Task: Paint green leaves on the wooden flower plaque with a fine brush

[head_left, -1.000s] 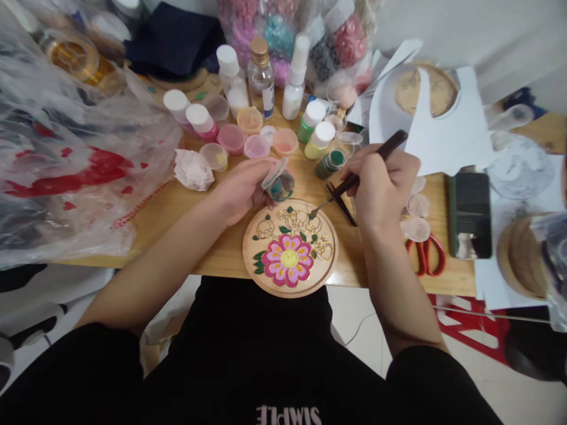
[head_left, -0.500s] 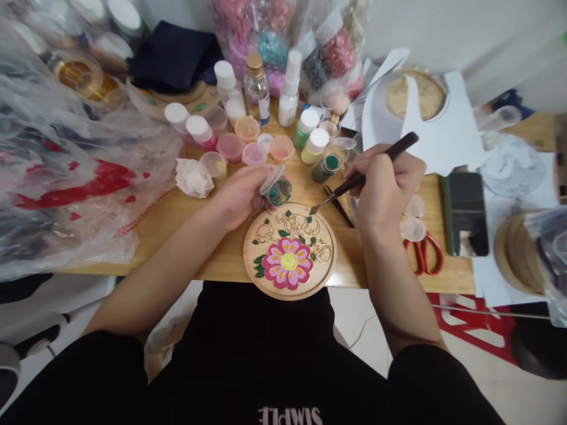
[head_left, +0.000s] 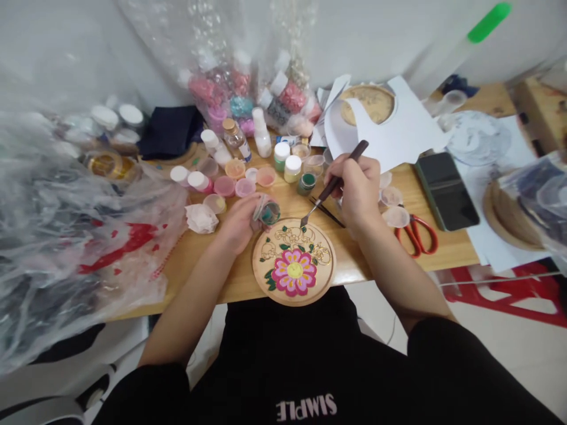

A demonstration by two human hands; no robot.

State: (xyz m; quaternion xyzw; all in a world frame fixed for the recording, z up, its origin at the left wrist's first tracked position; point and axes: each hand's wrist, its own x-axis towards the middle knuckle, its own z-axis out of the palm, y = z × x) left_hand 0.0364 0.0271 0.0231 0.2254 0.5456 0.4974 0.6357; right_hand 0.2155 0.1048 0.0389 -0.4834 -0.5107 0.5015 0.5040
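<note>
A round wooden disc [head_left: 293, 261] with a pink and yellow flower, green leaves and gold outlines lies at the table's front edge. My left hand [head_left: 241, 219] is closed round a small open pot of green paint [head_left: 268, 212], held just above the disc's upper left rim. In my right hand [head_left: 357, 189] I grip a dark-handled tool [head_left: 333, 184] like a pen. Its small metal tip hovers over the disc's upper edge, close to the pot.
Small paint pots [head_left: 230, 185], white-capped bottles [head_left: 286, 166] and bagged beads [head_left: 248, 97] crowd the table's back. A crumpled tissue [head_left: 201, 218] lies left of my hand. Red scissors [head_left: 416, 235], a phone [head_left: 446, 190] and white paper [head_left: 398, 127] lie right. Plastic bags [head_left: 75, 236] fill the left.
The view has tilted up and pulled back, showing more of the wall and table. My right hand brought the tool's tip slightly left, nearer the pot. My left hand still holds the pot.
</note>
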